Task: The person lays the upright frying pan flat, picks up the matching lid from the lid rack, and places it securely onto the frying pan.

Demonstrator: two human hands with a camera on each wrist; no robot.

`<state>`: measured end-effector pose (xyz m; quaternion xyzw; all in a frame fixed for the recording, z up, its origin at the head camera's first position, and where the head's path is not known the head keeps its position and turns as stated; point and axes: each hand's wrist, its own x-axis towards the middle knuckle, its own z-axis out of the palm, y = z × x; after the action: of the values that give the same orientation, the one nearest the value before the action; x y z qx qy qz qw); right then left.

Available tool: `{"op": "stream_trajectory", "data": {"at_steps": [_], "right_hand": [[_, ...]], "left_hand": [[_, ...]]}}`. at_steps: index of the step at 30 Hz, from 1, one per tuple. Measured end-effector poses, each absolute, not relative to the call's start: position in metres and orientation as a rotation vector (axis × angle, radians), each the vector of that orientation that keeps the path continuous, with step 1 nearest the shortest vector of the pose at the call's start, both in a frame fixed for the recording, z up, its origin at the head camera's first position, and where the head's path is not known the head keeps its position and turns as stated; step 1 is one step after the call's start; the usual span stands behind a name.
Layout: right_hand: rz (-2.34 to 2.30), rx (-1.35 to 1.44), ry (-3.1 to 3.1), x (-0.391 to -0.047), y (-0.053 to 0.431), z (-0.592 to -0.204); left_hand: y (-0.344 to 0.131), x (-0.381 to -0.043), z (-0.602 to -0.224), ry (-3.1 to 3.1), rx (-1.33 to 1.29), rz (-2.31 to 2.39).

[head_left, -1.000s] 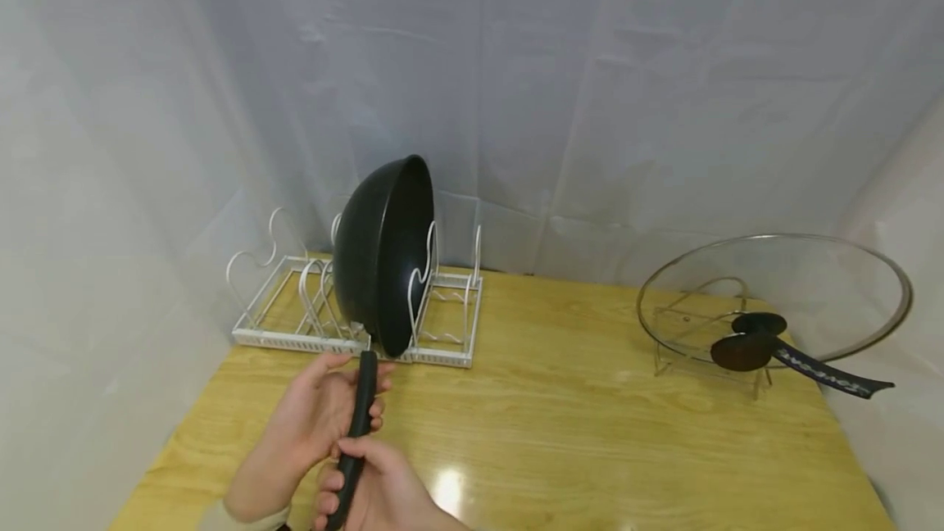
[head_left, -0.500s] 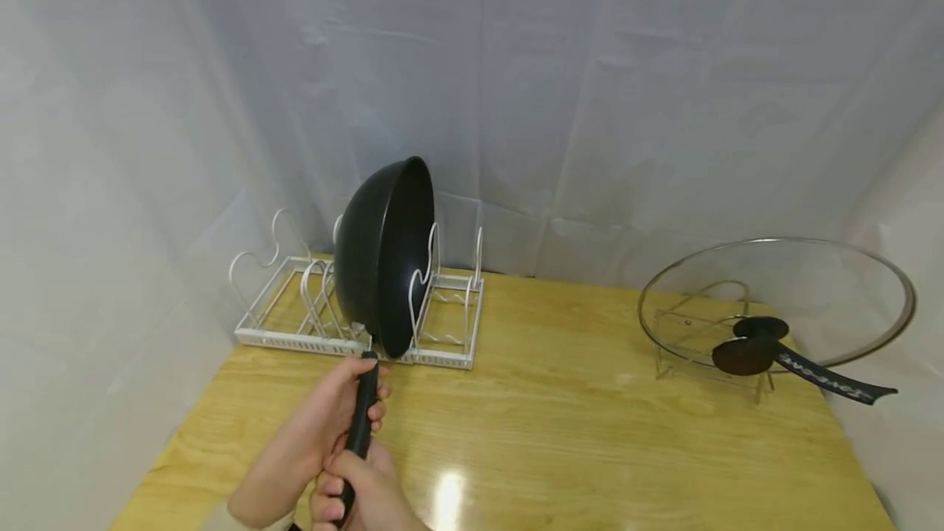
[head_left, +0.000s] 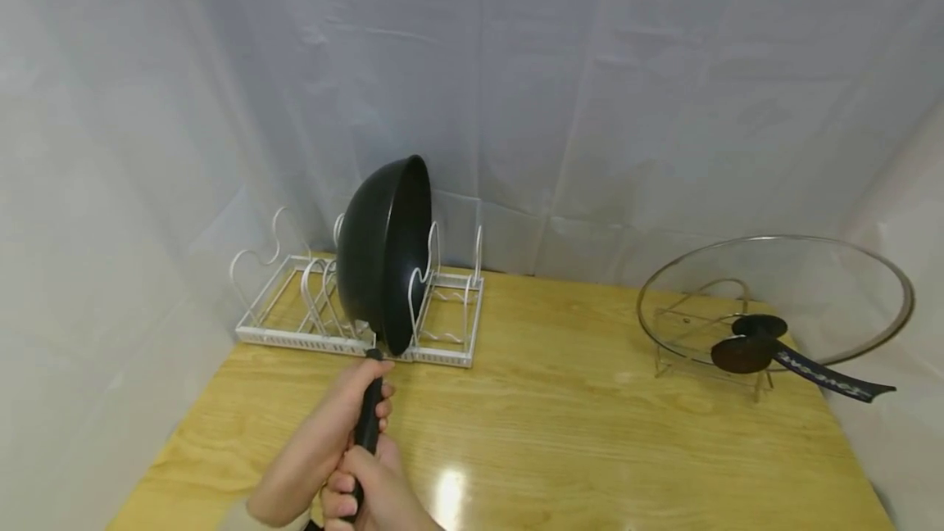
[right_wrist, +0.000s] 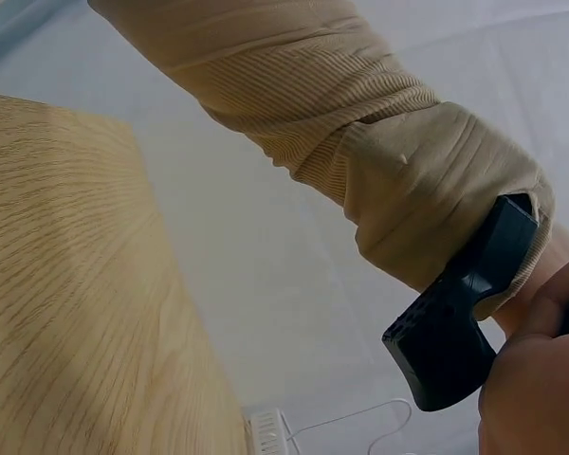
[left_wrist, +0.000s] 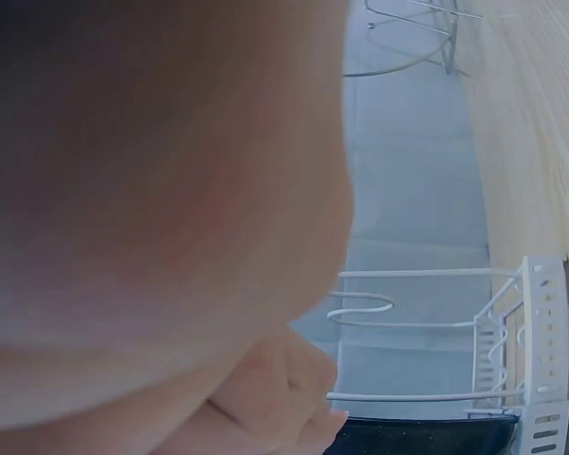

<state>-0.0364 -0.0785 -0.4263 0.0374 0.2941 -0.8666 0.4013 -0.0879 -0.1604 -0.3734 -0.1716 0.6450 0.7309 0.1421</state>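
The wok [head_left: 363, 248] is held on edge at the white rack [head_left: 302, 341], left and beyond both hands; its handle [head_left: 368, 423], aligned near-to-far, is gripped by the nearer-to-wok left hand [head_left: 352, 400] and right hand [head_left: 374, 485].

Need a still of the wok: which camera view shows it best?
The head view: it shows the wok nearly whole, on edge in the white rack, its handle partly hidden. The left wrist view catches only a dark strip; the right wrist view, at most a bit of handle.
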Motion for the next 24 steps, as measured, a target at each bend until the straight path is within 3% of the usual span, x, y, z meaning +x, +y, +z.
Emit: {"op": "stream_trajectory", "data": {"at_steps": [24], "right_hand": [[-2.269, -0.151, 0.824, -0.0349, -0.0716, -0.4281]], "left_hand": [[-0.1515, -0.0820, -0.3647, 1.997, -0.406, 2.104]]}}
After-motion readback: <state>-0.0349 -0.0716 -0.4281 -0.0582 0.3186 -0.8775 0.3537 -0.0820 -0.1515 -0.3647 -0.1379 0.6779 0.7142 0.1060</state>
